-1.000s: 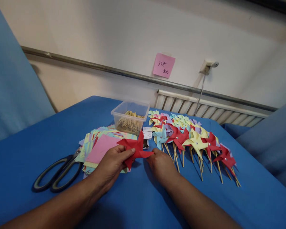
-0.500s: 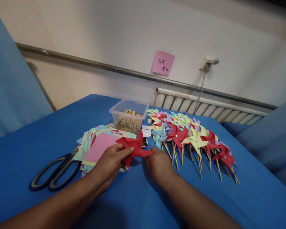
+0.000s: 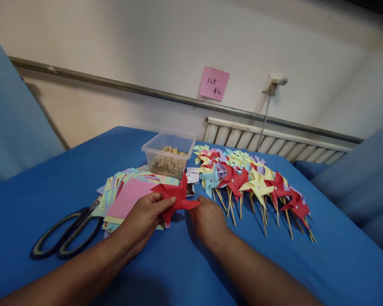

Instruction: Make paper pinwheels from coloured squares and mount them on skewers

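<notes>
A red paper pinwheel head sits just left of the frame's centre, lifted a little above a blue cloth. It is folded from one red sheet into pointed blades that fan out from a middle point: one points up, one right, one down and left, one left. It has no stick. Its left blades are pinched between fingertips, and its right blade tip touches a second hand.

Left hand pinching in a grip; right hand curled, knuckles up.
</notes>
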{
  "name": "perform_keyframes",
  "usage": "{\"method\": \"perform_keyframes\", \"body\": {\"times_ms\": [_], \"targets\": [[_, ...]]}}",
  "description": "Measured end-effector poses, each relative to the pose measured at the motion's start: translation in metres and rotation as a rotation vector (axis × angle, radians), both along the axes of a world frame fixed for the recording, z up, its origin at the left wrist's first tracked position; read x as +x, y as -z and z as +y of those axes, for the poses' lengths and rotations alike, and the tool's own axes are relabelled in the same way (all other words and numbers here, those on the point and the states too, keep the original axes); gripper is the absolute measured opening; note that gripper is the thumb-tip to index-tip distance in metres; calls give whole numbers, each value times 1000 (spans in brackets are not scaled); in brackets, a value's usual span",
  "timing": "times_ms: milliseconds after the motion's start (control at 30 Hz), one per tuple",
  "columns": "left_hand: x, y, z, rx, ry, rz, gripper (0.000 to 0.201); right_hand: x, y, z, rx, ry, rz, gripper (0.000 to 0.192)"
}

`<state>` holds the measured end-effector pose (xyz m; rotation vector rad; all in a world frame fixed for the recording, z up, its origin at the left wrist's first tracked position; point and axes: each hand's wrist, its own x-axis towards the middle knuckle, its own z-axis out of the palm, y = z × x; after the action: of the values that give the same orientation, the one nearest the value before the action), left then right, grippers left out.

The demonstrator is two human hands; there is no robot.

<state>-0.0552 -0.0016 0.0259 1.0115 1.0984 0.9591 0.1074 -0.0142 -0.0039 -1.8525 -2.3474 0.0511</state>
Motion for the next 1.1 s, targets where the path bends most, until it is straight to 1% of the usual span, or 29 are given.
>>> {"method": "perform_keyframes", "body": {"times_ms": [267,433,500,567,733,933,1100], "targets": [[0,0,1,-5,4,-18,23,4,0,1,7,7,41,25],[0,-1,0,-6,5,-11,23,13,-1,-1,6,-94,57,22],[0,-1,0,-8,10,-13,24,17,0,0,-1,-108,75,21],[0,-2,0,-11,15,-17,24,19,1,1,-11,-97,101,19],[-1,0,0,-5,20,-16,24,20,3,1,-11,-4,153,13],[-3,2,-1,13,5,-10,24,17,2,-1,10,-11,97,17],[-3,5,0,11,16,-23,24,18,1,-2,13,-69,12,23]]}}
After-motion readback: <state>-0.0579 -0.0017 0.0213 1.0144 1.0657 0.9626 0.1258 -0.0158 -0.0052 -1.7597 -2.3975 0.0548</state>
